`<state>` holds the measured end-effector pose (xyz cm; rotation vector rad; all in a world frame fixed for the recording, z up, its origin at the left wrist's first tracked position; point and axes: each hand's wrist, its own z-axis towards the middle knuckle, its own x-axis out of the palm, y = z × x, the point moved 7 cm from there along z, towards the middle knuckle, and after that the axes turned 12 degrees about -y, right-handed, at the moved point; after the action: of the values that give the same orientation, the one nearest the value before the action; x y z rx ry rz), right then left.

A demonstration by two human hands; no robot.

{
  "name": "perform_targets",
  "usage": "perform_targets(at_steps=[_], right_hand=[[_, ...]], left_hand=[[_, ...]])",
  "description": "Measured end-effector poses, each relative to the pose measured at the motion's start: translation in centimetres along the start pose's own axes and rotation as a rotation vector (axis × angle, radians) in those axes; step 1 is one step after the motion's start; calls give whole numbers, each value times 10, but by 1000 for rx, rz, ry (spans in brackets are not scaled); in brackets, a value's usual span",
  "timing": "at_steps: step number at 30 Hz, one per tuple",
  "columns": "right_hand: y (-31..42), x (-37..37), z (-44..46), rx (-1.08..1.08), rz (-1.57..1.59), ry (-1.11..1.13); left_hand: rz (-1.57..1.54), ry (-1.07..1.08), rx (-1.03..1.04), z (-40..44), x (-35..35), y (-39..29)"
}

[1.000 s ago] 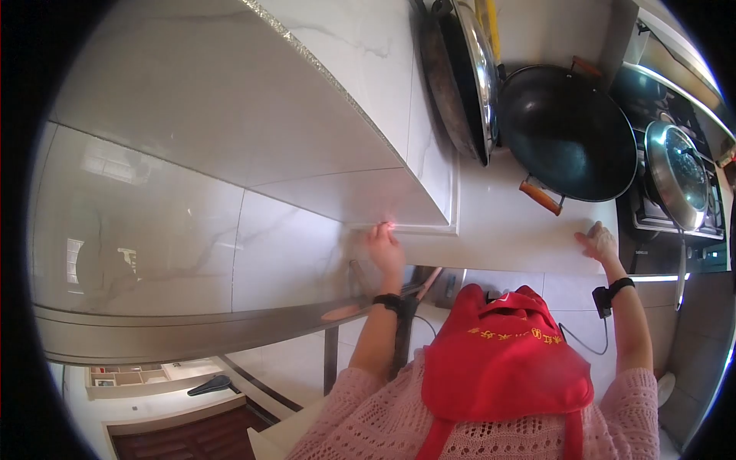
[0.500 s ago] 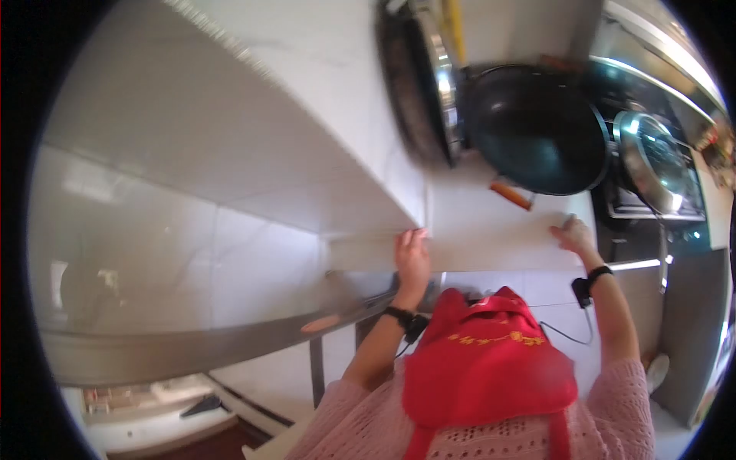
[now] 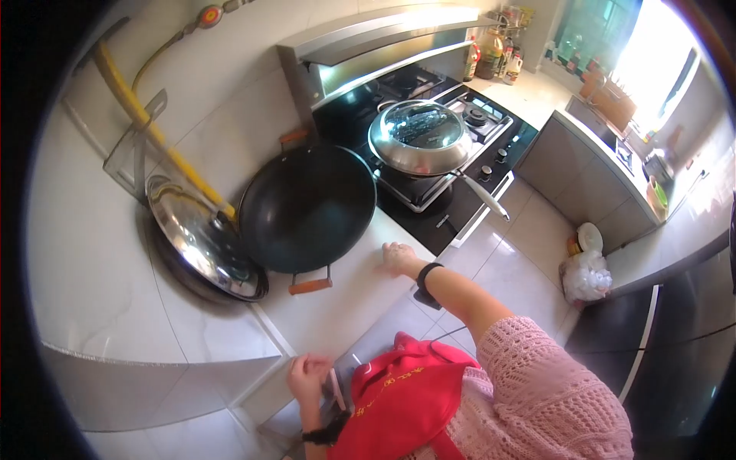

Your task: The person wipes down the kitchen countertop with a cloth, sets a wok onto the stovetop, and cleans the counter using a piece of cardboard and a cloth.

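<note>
My right hand [image 3: 398,259] rests on the pale countertop [image 3: 349,287] near the stove's corner. Its fingers are curled, and whatever may be under them is too small to make out. At the counter's front edge is my left hand [image 3: 307,372], slightly blurred, with loosely bent fingers and nothing visible in it. A large black wok [image 3: 310,207] with wooden handles stands on the counter, beyond both hands and touching neither. Beside the wok, a shiny pot lid [image 3: 207,238] leans against the wall.
A covered steel pan [image 3: 420,138] sits on the black gas stove [image 3: 429,222], its long handle jutting over the front. Bottles [image 3: 498,57] stand at the back corner. A white plastic bag [image 3: 586,276] lies on the floor. A yellow pipe [image 3: 165,142] runs down the wall.
My view has swung to the right, bringing the whole stove and the far counter into sight. My right hand stays on the counter by the stove; my left hand is still at the front edge.
</note>
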<state>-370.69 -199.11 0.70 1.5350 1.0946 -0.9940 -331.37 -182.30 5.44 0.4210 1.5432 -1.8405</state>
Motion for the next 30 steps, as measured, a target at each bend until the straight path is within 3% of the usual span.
perform_targets(at_steps=[3, 4, 8, 11, 14, 15, 16, 17, 18, 20, 21, 23, 26, 30], right_hand=[[-1, -1, 2, -29, -11, -8], [-2, -3, 4, -29, -10, -27], [3, -6, -3, -20, 5, -22], [2, -10, -1, -11, -9, -34], [4, -16, -6, -19, 75, 91], [-5, 1, 4, -16, 84, 114], [47, 38, 11, -326, -26, -181], [6, -13, -4, -112, 217, 152], [15, -27, -11, -109, 318, 108], [11, -34, -7, -36, 172, 44], [-3, -18, 8, -97, 24, -85], [-6, -9, 15, -104, -31, -64], [4, -28, 3, 19, 5, 142], [10, -38, -1, 58, 14, 164]], left_hand=[[-16, -232, -90, -19, -51, 83], [-1, -314, -209, -26, -74, 115], [-259, -559, -472, -47, -146, 123], [578, -702, -139, -47, -194, 123], [770, -794, 138, -47, -195, 105], [651, -778, 175, -45, -183, 104], [802, -766, 229, -46, -174, 107], [952, -761, 286, -46, -165, 105], [913, -781, 142, -45, -162, 117], [825, -783, 164, -44, -155, 88], [819, -753, 5, -41, -157, 81], [751, -744, -178, -40, -157, 79], [641, -788, -248, -45, -145, 85], [695, -812, -314, -39, -143, 80]])
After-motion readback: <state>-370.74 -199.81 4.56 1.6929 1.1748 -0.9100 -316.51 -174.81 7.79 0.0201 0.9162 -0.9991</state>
